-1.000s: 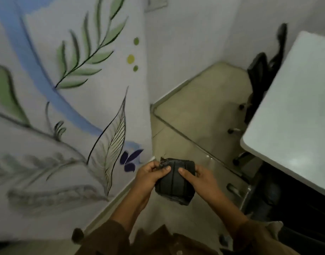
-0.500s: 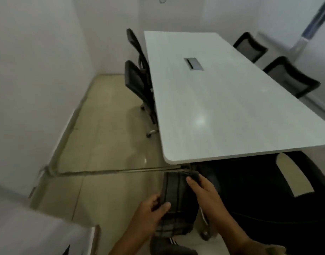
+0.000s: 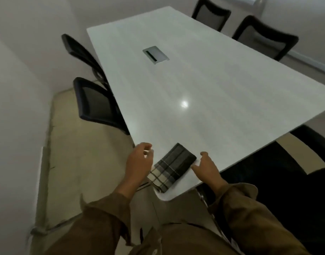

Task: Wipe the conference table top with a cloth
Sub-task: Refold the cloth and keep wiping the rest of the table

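A folded dark checked cloth lies flat on the near corner of the long white conference table, its pale striped end reaching the table's left edge. My left hand hovers just left of the cloth, fingers loosely curled and holding nothing. My right hand sits just right of the cloth with relaxed, spread fingers over the table top. Neither hand grips the cloth.
A grey cable hatch is set into the table's middle. Two black chairs stand along the left side, two more at the far right, and another black chair at the near end. Walls close in on the left.
I turned from the painted wall to the table and stepped up to its corner. The cloth, held in both hands before, now lies on the table and both hands have let go.
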